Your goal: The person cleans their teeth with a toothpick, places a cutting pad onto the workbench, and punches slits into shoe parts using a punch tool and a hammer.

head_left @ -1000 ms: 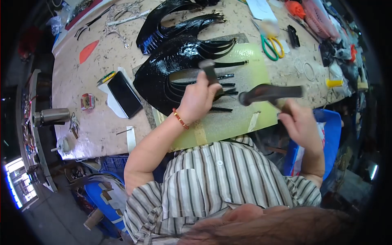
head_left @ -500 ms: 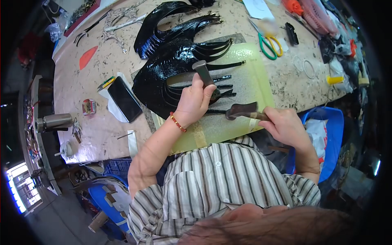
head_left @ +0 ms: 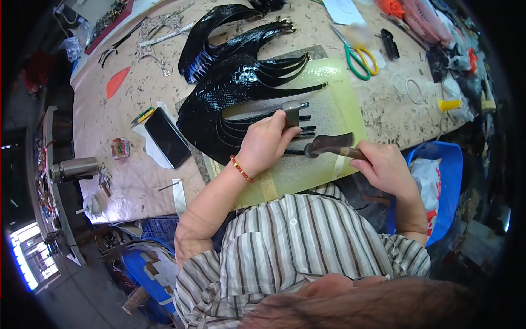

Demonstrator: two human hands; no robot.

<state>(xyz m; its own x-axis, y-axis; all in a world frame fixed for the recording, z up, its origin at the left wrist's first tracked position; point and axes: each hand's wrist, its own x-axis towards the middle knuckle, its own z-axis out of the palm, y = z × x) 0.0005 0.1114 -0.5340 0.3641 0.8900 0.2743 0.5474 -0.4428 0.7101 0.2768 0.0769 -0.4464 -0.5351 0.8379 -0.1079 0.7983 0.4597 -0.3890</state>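
My left hand [head_left: 264, 141] is closed around a metal punch-like tool [head_left: 292, 114], its flat head showing above my fingers. The tool's lower end is hidden behind my hand, over the thin strips of a glossy black, scale-textured leather-like piece [head_left: 211, 101]. My right hand [head_left: 388, 167] grips the wooden handle of a hammer [head_left: 332, 143]. The hammer's dark head hangs just right of my left hand, close to the end of the lowest black strip. Beneath the strips lies a translucent yellowish mat [head_left: 342, 104].
Another black piece [head_left: 219, 24] lies farther back. Green-and-yellow-handled scissors [head_left: 359, 63] are at the back right. A black phone [head_left: 167, 137], a small tin [head_left: 120, 148] and a metal flask [head_left: 76, 169] stand or lie on the left. A blue bin [head_left: 446, 192] is beside the table's right edge.
The punch-like tool has shifted right and toward me, and its head has swung round. My left hand moved slightly with it. The hammer has moved slightly right and away from me.
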